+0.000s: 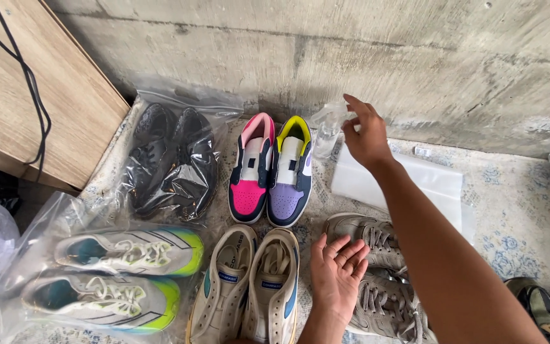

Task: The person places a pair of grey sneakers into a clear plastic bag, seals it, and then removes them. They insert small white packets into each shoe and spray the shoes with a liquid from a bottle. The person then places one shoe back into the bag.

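My right hand (pixel 365 132) reaches toward the concrete wall, fingers apart, right beside a small clear spray bottle (pixel 327 130) standing on the rug. It does not grip the bottle. My left hand (pixel 337 272) hovers open, palm up, over a pair of grey-beige lace-up sneakers (pixel 380 280) at the lower right. To the left of that hand lies a pair of cream sneakers with blue accents (pixel 249 286). Above them sits a colourful high-top pair, one pink and one purple with yellow (pixel 272 172).
A black pair in a clear plastic bag (pixel 173 159) and a white, green and teal pair in another bag (pixel 119 274) lie at the left. A white plastic sheet (pixel 428 181) lies by the wall. A wooden cabinet (pixel 27 83) with a black cable stands at top left.
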